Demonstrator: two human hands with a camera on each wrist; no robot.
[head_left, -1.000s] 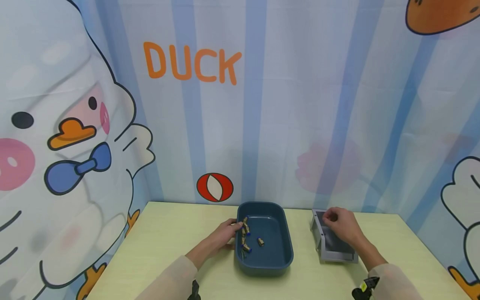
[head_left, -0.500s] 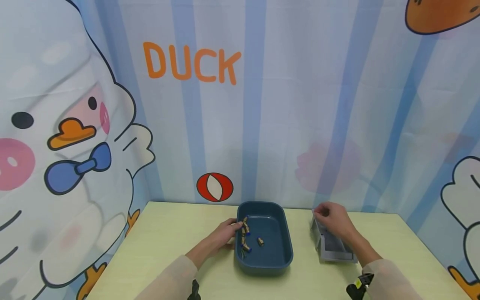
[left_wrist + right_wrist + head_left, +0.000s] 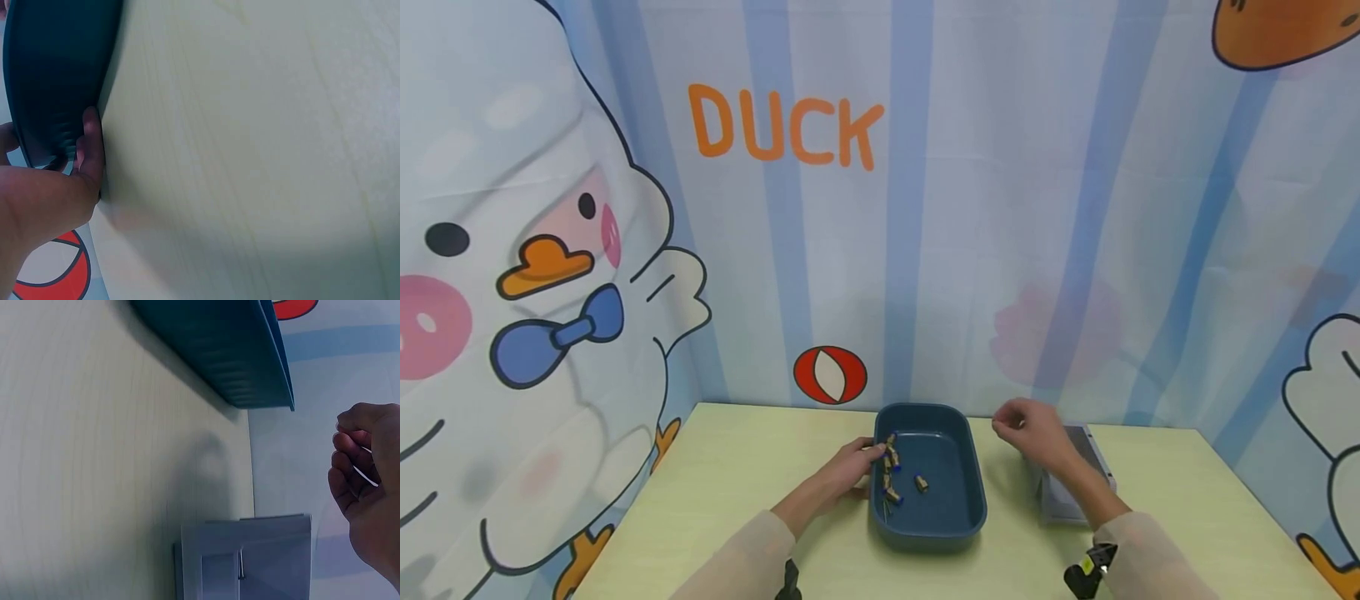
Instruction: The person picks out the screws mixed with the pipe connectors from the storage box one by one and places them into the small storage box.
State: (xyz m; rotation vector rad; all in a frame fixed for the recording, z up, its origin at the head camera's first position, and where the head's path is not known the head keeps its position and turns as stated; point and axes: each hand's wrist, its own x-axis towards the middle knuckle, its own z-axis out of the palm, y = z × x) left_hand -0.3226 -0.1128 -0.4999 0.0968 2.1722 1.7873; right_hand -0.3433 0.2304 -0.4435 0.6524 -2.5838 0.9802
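My left hand (image 3: 852, 467) grips the left wall of a dark blue plastic bin (image 3: 931, 533), thumb at the rim and fingers against the outside. In the left wrist view the fingers (image 3: 92, 147) of that hand lie along the bin's outer side, low by the table. Inside the bin, several small brass fittings with blue ends (image 3: 892, 460) are gathered along the left side, and one fitting (image 3: 921, 482) lies apart. My right hand (image 3: 1033, 432) is raised between the bin and a grey box (image 3: 1063, 504). Its fingers are curled with thumb and forefinger tips together; nothing shows between them.
The grey box stands right of the bin, partly behind my right forearm; the right wrist view shows a thin metal piece (image 3: 242, 565) at it. Both rest on a pale wooden table (image 3: 760, 442). A printed duck curtain (image 3: 970, 250) hangs behind the table.
My right hand has moved left from over the grey box toward the bin, uncovering the box's right part. My left hand and the bin have stayed put.
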